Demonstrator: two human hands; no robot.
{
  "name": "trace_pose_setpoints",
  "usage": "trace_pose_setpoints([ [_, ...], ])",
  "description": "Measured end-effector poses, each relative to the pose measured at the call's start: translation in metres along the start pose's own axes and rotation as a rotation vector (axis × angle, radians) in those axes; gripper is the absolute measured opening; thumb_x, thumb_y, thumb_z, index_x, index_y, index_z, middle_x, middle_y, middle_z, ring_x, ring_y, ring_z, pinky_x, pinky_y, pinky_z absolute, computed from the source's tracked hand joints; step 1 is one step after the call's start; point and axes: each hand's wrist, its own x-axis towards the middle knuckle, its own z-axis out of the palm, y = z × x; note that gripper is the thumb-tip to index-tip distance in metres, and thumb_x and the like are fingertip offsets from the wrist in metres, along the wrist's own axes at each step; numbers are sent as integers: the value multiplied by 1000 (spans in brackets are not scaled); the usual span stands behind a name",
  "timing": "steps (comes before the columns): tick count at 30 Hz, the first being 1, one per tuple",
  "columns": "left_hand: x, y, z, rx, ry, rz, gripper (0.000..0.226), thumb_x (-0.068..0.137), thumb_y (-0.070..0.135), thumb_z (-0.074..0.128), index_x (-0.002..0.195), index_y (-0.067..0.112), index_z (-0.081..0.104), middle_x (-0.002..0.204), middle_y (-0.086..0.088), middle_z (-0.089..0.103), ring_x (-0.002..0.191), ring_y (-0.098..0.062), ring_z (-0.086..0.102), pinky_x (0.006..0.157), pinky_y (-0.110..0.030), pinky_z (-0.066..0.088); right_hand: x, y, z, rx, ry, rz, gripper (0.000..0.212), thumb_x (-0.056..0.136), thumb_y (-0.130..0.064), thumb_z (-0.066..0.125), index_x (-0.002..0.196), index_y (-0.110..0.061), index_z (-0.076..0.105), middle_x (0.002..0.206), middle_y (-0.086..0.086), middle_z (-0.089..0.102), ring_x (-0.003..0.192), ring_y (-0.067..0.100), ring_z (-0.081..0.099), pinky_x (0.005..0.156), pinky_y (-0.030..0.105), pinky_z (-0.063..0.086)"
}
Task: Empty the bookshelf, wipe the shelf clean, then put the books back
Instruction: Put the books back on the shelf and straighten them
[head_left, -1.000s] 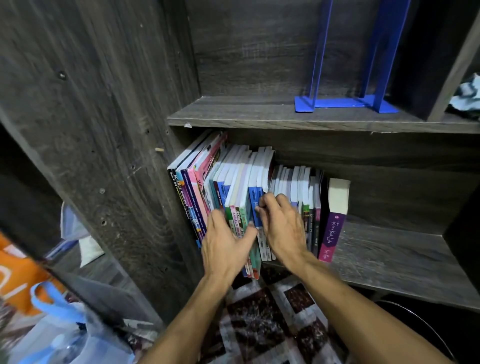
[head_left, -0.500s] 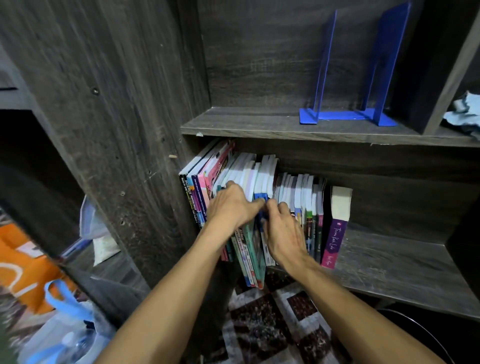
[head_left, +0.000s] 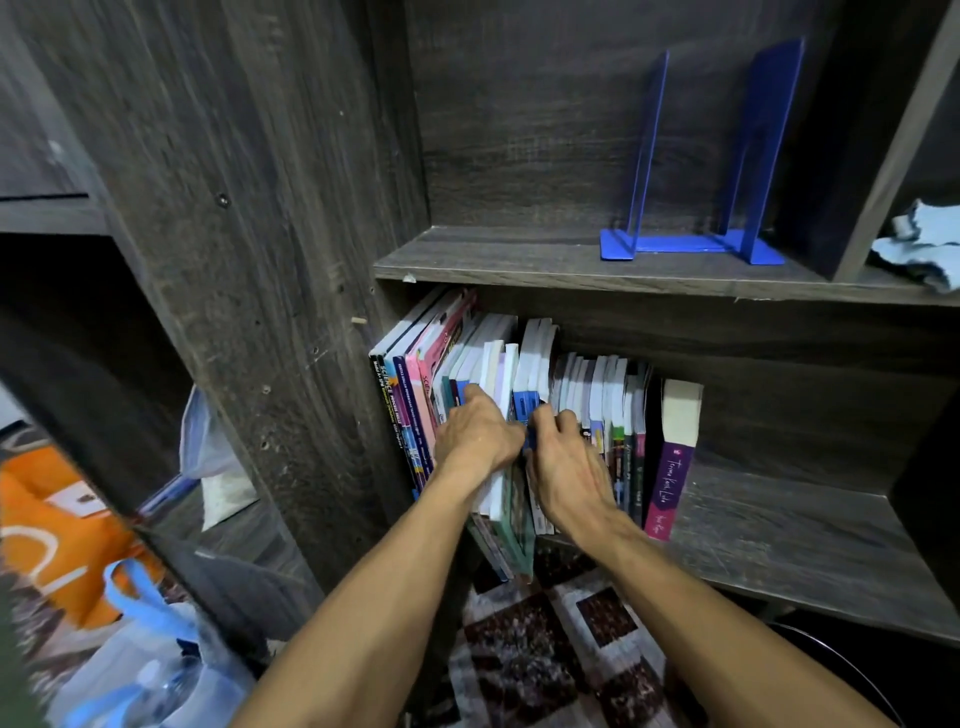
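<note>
A row of books (head_left: 592, 395) is kept at the left end of the lower shelf (head_left: 779, 535), upright on their bottom edges with the long axes near vertical, the spines turned outward and the page edges toward the back; the leftmost ones are leaned against the side panel (head_left: 291, 312). A few books in the middle are drawn forward past the shelf edge and tipped, bottoms hanging over the patterned rug (head_left: 545, 654). This drawn-out bunch is gripped by the left hand (head_left: 475, 439), fingers curled over its top. Just beside it, the right hand (head_left: 569, 470) is set with fingers hooked narrowly round the neighbouring spines. "SCIENCE" can be read on a dark spine at the far left; script lettering runs down the purple book (head_left: 670, 467) at the right end of the row, too small to be read with certainty. On the upper shelf (head_left: 493, 257) a blue bookend (head_left: 691, 244) is stood, and a crumpled blue cloth (head_left: 924, 249) is laid in the next compartment to the right. Far left, beyond the panel, an orange bag (head_left: 57, 525) and a clear plastic bag (head_left: 156, 680) are seen
</note>
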Motion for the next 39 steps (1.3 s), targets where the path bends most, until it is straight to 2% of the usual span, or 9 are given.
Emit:
trace_pose_setpoints([
  [3, -19, -14, 8, -37, 69, 52, 63, 96, 41, 57, 144, 14, 26, 98, -6, 55, 84, -25, 54, 64, -33, 41, 0, -3, -6, -37, 51, -31, 29, 96, -10, 53, 116, -18, 33, 104, 9, 41, 74, 20, 48, 62, 36, 53],
  [6, -40, -36, 13, -37, 154, 90, 53, 95, 41, 54, 135, 14, 33, 104, -11, 61, 95, -34, 58, 77, -38, 45, 6, -10, -10, -180, 230, -122, 43, 85, -10, 66, 122, -16, 46, 103, 10, 44, 84, 26, 46, 68, 38, 45],
  [10, -63, -56, 5, -109, 202, 148, 46, 92, 44, 51, 130, 22, 36, 107, -11, 66, 99, -38, 60, 83, -42, 50, 21, -19, -14, -292, 351, -186, 51, 75, -5, 72, 122, -13, 54, 128, 21, 50, 112, 38, 47, 91, 49, 43],
  [13, -82, -68, -8, -150, 253, 187, 39, 90, 45, 52, 122, 28, 36, 101, -8, 67, 89, -37, 65, 78, -44, 54, 34, -22, -17, -333, 245, -190, 62, 81, -12, 72, 137, -19, 49, 141, 23, 45, 132, 44, 38, 112, 64, 26],
  [20, -110, -91, -35, -180, 307, 183, 33, 90, 47, 55, 114, 34, 36, 98, -5, 67, 87, -36, 62, 76, -43, 53, 61, -42, -29, -382, -90, -263, 59, 98, -35, 56, 152, -39, 34, 151, 17, 31, 144, 42, 22, 116, 68, 5],
  [25, -126, -103, -45, -210, 313, 166, 31, 90, 48, 54, 112, 35, 37, 96, -4, 66, 86, -35, 60, 74, -43, 52, 72, -47, -25, -408, -238, -211, 77, 99, -22, 51, 156, -49, 7, 155, 19, 24, 143, 44, 24, 117, 70, 8],
  [30, -140, -114, -55, -224, 340, 179, 28, 91, 47, 56, 110, 37, 37, 89, 4, 65, 77, -26, 62, 69, -40, 53, 77, -46, -21, -390, -259, -225, 72, 104, -29, 45, 153, -53, -2, 156, 22, 22, 143, 45, 25, 115, 73, 14],
  [33, -148, -122, -63, -216, 371, 176, 28, 92, 48, 55, 110, 38, 35, 89, 5, 65, 74, -23, 64, 67, -41, 55, 74, -47, -19, -347, -276, -264, 87, 102, -12, 46, 150, -57, -10, 158, 24, 15, 141, 48, 27, 113, 70, 26],
  [39, -152, -122, -66, -191, 395, 174, 30, 91, 50, 53, 111, 41, 32, 90, 3, 65, 81, -31, 61, 73, -48, 55, 70, -46, -13, -232, -245, -241, 69, 102, -13, 46, 155, -43, 14, 154, 28, 23, 141, 50, 30, 110, 57, 40],
])
